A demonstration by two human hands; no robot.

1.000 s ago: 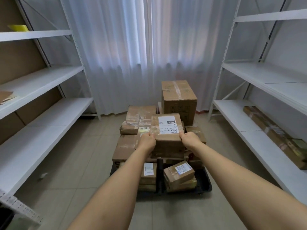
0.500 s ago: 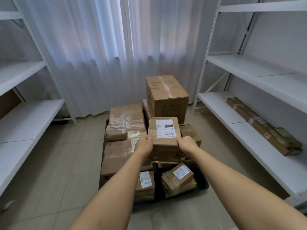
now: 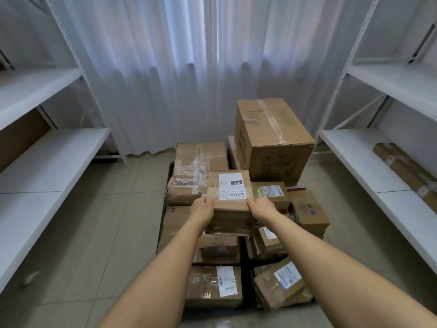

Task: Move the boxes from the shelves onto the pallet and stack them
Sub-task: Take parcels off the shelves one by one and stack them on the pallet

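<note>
A small brown box with a white label point(image 3: 230, 192) is held over the middle of the pile on the black pallet point(image 3: 246, 268). My left hand point(image 3: 203, 209) grips its near left corner and my right hand point(image 3: 261, 208) grips its near right corner. Whether the box rests on the boxes beneath or hangs just above them I cannot tell. A large taped carton point(image 3: 272, 138) stands at the pallet's far right. Flat taped parcels point(image 3: 198, 171) lie at the far left. Several small labelled boxes point(image 3: 281, 285) sit at the near edge.
White shelving point(image 3: 49, 162) runs along the left and white shelving point(image 3: 369, 166) along the right. A long brown package point(image 3: 406, 169) lies on the right lower shelf. White curtains point(image 3: 189, 74) hang behind the pallet. Tiled floor point(image 3: 113, 228) lies on the pallet's left.
I have stepped closer to the pallet, and the view has swung back left after a turn to the right. The labelled box has stayed in both hands, over the middle of the pile.
</note>
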